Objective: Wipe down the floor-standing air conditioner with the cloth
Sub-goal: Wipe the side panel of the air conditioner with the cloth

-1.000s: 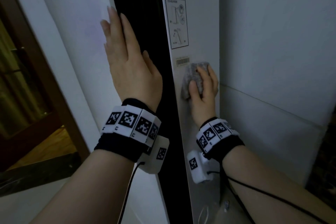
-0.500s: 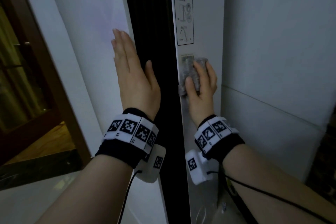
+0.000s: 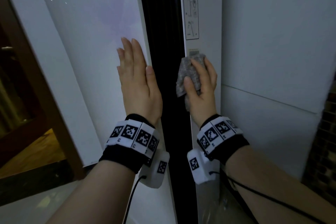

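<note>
The tall white floor-standing air conditioner fills the middle of the view, with a black vertical strip between its front panel and its right side panel. My left hand lies flat on the front panel, fingers straight and pointing up. My right hand presses a grey cloth against the side panel, just below a small barcode sticker. Its thumb and fingers curl over the cloth.
A printed instruction label sits higher on the side panel. A pale wall stands close on the right, with dark brick beyond it. A wooden door frame and wood floor are at the left. Cables hang near the unit's foot.
My right hand and the cloth have slid left toward the panel's front edge. My left hand stays flat on the front panel. The view has shifted so the unit sits further right.
</note>
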Available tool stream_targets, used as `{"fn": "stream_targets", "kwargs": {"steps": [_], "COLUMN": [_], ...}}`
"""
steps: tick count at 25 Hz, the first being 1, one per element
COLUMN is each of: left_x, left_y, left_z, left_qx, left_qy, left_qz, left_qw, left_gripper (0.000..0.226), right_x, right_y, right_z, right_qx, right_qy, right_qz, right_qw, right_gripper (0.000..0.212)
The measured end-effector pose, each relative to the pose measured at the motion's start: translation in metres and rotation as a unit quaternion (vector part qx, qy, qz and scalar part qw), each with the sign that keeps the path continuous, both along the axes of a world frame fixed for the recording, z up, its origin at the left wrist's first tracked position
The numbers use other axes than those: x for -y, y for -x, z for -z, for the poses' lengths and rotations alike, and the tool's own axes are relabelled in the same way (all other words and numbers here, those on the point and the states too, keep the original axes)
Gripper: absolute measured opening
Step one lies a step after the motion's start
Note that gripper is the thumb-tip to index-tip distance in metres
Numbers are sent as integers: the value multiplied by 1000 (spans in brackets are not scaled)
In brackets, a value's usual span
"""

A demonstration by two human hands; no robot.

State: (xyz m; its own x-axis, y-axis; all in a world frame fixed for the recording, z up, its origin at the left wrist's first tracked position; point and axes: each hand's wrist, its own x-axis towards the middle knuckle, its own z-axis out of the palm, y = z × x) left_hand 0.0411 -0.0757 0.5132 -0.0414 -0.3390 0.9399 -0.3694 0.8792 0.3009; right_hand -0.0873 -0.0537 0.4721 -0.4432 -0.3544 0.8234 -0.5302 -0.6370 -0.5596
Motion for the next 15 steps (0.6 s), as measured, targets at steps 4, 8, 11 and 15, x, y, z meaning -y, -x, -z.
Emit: {"fn": "stream_targets", "kwargs": {"steps": [4, 8, 11, 15], "left_x": [3, 7, 8, 7], "left_y": [-6, -15, -17, -18], "left_z": [4, 6, 10, 16], "left_qx": [15, 11, 13, 11], "left_qy": [-4, -36, -54, -59], "left_qz": [16, 27, 36, 47], "left_qw": [1000, 999, 998, 997], "left_gripper": [52, 52, 52, 52], "right_x": [-3, -2, -4, -5], "right_y": [-25, -15, -28, -28], "right_z": [6, -11, -11, 3], "right_qx": [-53, -6, -13, -122], "right_qy": [14, 13, 14, 45], "right_qz": [45, 22, 39, 64], "right_qw": [997, 1000, 999, 989], "right_gripper": [36, 34, 32, 32]}}
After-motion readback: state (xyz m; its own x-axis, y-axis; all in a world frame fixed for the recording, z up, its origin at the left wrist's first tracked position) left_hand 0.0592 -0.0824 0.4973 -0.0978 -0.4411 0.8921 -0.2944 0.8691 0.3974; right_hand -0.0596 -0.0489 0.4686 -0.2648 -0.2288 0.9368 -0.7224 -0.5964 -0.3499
